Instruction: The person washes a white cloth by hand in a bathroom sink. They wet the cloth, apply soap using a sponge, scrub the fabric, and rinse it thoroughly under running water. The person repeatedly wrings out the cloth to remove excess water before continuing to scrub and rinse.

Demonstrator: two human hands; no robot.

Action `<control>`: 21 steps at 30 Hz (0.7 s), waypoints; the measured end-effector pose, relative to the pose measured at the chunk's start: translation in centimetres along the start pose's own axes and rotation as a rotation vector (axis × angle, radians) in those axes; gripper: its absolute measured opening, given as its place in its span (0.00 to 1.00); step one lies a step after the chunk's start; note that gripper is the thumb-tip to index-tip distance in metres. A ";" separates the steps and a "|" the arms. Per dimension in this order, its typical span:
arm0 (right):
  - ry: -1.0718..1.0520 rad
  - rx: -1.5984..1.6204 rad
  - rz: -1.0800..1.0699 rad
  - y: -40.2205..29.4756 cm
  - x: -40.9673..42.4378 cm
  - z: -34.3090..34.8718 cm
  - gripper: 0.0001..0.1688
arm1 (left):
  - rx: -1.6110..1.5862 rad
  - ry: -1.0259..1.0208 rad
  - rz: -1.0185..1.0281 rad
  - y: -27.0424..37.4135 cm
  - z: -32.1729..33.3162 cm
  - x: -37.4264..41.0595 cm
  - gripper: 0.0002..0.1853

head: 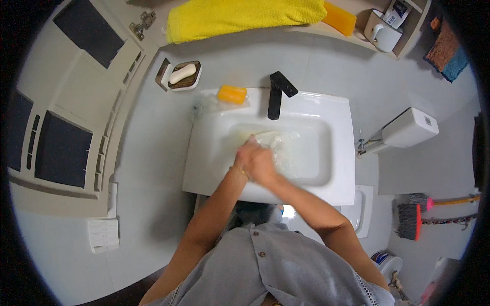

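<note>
Over the left half of a white washbasin (pixel 337 153), my left hand (pixel 242 157) and my right hand (pixel 263 163) press together, slightly blurred. Both seem closed around a wet white cloth (pixel 270 137), which trails from them into the basin; the part inside the hands is hidden. Shallow, rippled water (pixel 302 160) lies around it. A thin bracelet (pixel 242 170) circles my left wrist. Beyond the hands rises a black faucet (pixel 274 101), its lever turned to the right.
An orange soap bar (pixel 232 94) rests on the basin's back left rim. White soap (pixel 183 74) lies in a wall dish. Above are a yellow towel (pixel 245 17) and a shelf holding an enamel mug (pixel 383 34). A toilet cistern (pixel 409 128) and brooms (pixel 409 221) are at right.
</note>
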State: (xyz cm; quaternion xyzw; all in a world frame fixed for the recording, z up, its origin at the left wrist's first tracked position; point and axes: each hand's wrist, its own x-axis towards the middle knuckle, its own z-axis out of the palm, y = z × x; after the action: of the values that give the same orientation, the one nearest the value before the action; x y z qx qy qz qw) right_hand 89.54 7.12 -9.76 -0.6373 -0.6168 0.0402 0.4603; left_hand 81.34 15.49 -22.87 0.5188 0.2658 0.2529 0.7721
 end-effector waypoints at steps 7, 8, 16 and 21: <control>-0.031 -0.030 0.117 2.8 0.7 -0.9 0.08 | -0.701 -0.025 -0.216 5.8 6.0 -2.9 0.21; -0.017 -0.051 -0.003 1.7 -0.2 -0.1 0.08 | -0.729 -0.040 -0.148 4.8 4.7 -2.5 0.23; -0.168 0.358 0.484 6.8 1.4 -3.4 0.19 | -0.642 -0.279 -0.428 9.7 5.6 -2.8 0.17; -0.621 0.675 0.488 8.2 1.7 -9.1 0.17 | -0.005 -0.251 -0.357 13.6 2.8 -4.1 0.21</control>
State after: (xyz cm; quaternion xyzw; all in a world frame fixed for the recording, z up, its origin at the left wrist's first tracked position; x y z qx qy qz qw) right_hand 101.74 5.13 -8.88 -0.5367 -0.5103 0.5303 0.4127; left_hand 78.68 15.46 -8.60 0.4891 0.2550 0.0462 0.8329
